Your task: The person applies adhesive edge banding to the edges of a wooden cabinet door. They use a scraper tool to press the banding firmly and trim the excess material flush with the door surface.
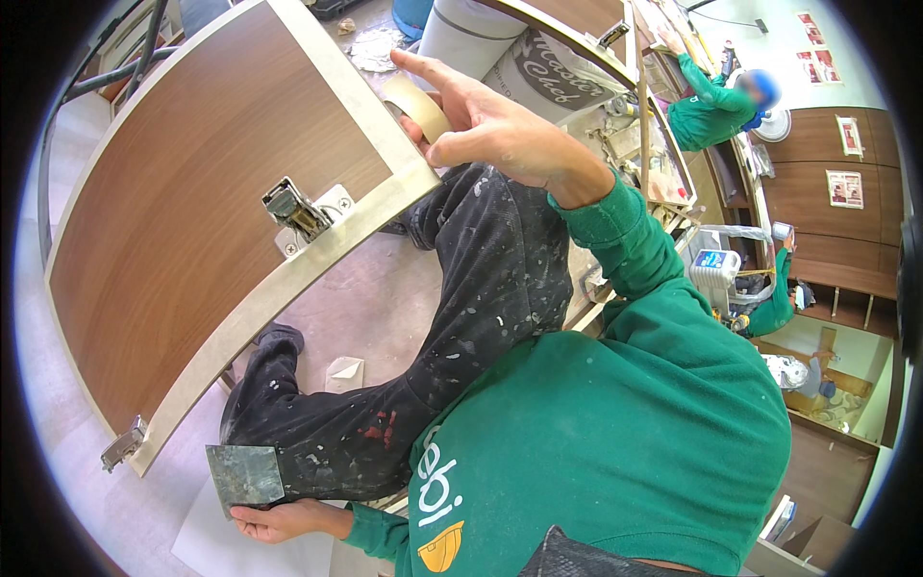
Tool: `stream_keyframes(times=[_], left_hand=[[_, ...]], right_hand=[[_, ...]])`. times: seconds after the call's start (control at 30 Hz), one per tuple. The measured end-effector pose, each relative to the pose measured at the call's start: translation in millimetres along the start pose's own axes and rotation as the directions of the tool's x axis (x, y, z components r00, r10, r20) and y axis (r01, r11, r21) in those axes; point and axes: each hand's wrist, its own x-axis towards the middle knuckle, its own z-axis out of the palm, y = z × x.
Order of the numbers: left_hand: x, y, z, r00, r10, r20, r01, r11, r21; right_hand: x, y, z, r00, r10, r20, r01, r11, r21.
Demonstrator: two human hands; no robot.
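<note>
My right hand [505, 130], at the top, grips a cream roll of masking tape [423, 108] between thumb and fingers, its index finger stretched out. The roll is against or just beside the pale edge of a curved brown wood-grain panel [221, 144]. Two metal hinges are fixed on this panel: one hinge [298, 210] near its middle edge, another hinge [125, 444] at its lower corner. Down by my thigh, my left hand [279, 521] pinches a corner of a thin, square metal putty spreader [245, 473], which lies over my paint-spotted dark trousers [385, 423].
A large white bucket with a grey label [562, 72] stands beyond my right hand, near a blue container [411, 14]. A folded piece of paper [344, 373] lies on the floor between my legs. Co-workers in green, one person [707, 111] and another [774, 310], are at the far right.
</note>
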Motion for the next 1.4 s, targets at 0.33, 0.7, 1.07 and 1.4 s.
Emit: stream_keyframes(times=[0.33,0.7,1.07,1.4], left_hand=[[-1,-1,2,1.0,-0.011,-0.007,0.011,1.0,-0.004],[0,-1,1,1.0,-0.005,0.002,0.005,0.999,-0.039],[2,-7,-3,1.0,0.021,0.001,-0.021,1.0,0.011],[4,-9,-5,1.0,0.028,0.006,-0.028,0.999,0.02]], right_hand=[[-1,-3,1,1.0,0.018,-0.02,-0.02,0.993,-0.114],[-4,8,-2,0.999,0.017,-0.028,-0.014,0.993,0.117],[-2,0,3,0.997,-0.049,-0.055,0.041,0.991,-0.129],[-4,-1,1,0.997,-0.066,-0.025,0.06,0.977,-0.203]])
